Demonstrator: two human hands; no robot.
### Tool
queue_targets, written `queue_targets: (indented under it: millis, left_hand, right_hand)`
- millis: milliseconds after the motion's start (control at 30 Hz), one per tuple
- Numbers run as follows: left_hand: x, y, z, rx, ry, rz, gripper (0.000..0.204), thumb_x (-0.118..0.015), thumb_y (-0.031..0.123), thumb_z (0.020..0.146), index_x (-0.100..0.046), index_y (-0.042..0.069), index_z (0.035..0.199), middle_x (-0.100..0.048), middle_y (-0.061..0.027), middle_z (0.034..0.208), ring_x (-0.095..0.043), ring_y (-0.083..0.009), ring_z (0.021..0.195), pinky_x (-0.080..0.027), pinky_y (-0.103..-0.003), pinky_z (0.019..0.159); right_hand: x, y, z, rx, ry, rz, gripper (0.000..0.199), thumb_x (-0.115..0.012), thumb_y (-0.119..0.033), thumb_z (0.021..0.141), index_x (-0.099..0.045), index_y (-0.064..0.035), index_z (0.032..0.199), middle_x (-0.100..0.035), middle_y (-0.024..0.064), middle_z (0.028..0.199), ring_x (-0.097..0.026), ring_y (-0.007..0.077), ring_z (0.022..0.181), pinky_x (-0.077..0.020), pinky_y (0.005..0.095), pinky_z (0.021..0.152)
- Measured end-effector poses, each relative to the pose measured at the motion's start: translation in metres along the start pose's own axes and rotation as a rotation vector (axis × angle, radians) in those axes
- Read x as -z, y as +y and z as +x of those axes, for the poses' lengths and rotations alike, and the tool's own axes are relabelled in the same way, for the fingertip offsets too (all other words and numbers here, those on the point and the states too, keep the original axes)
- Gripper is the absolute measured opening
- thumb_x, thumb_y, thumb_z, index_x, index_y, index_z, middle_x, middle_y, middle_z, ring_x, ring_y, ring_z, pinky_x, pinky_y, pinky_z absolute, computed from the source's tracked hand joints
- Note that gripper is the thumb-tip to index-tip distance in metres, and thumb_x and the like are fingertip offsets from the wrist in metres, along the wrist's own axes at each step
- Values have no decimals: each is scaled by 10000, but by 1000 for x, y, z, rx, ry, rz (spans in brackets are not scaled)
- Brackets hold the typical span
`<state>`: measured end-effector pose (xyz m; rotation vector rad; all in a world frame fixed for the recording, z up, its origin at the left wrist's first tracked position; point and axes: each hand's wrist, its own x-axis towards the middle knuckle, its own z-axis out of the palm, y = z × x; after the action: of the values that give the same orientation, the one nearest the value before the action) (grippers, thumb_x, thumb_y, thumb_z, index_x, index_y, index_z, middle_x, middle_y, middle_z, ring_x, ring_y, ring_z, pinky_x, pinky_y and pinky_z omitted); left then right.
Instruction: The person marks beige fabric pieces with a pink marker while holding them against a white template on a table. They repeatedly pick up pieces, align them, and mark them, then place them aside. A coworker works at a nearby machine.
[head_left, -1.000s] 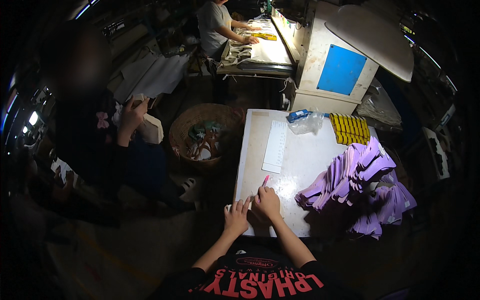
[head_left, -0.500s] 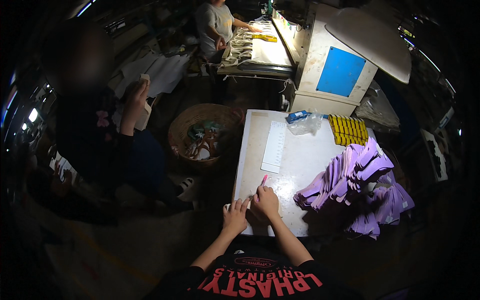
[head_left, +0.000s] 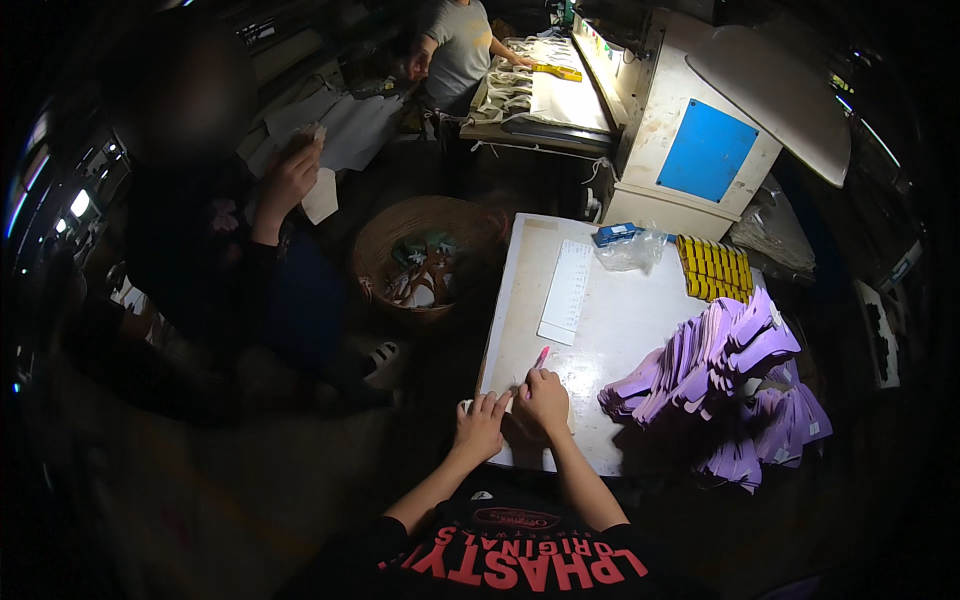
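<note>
At the front left of the white tabletop, my right hand is closed round a slim pink pen-like tool. Its pink end sticks up past my fingers; the lower end is too small to make out. Just left of it, my left hand bends its fingers over a pale flat piece and holds it at the table's edge. Both hands nearly touch, and they hide most of the piece. Beyond them lies a white ruler-like strip with printed marks.
Fanned purple cut pieces are heaped on the right. Farther back are yellow banded pieces, a clear plastic bag and a small blue box. A wicker basket stands left. Co-workers are at left and behind, near a white machine.
The whole view has shifted, so the table sits slightly farther right. My hands stay together at the same spot. The left co-worker's pale pieces have turned; the back co-worker's one hand has lifted.
</note>
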<state>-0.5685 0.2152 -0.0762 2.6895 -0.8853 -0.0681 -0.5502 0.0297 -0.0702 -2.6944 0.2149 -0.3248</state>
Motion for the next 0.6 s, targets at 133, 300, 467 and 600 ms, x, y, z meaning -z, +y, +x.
queue_targets:
  millis: [133, 300, 467, 600]
  left_hand:
    - [10, 2, 1, 15, -32, -19, 939, -763, 181, 773, -344, 158, 1613, -500, -99, 1436, -457, -271, 1387, -367, -633, 1088]
    - [15, 0, 4, 29, -90, -110, 911, -753, 187, 785, -362, 145, 1607, -500, -97, 1457, -446, -276, 1409, -366, -648, 1096]
    - [5, -32, 21, 84, 88, -754, 784, -704, 71, 832, -436, 133, 1566, -533, -136, 1437, -522, -273, 1349, -451, -541, 1076]
    - [20, -74, 39, 413, 361, -1063, 697, -640, 19, 932, -406, 133, 1578, -543, -115, 1452, -555, -252, 1306, -486, -457, 1054]
  right_hand:
    - [3, -3, 1, -17, -18, 12, 189, -654, -213, 847, -631, -43, 926, -653, 159, 911, -646, 379, 922, -564, 506, 771]
    - [0, -3, 2, -19, -9, -2, 179, -650, -212, 853, -633, -48, 922, -658, 156, 916, -650, 373, 933, -563, 502, 773]
    - [-2, -2, 3, -41, -32, 0, 175, -651, -212, 858, -636, -51, 927, -658, 150, 916, -650, 368, 930, -562, 498, 775]
    - [-2, -1, 4, -22, -14, -14, 161, -656, -205, 855, -635, -58, 917, -653, 144, 908, -647, 361, 915, -558, 492, 766]
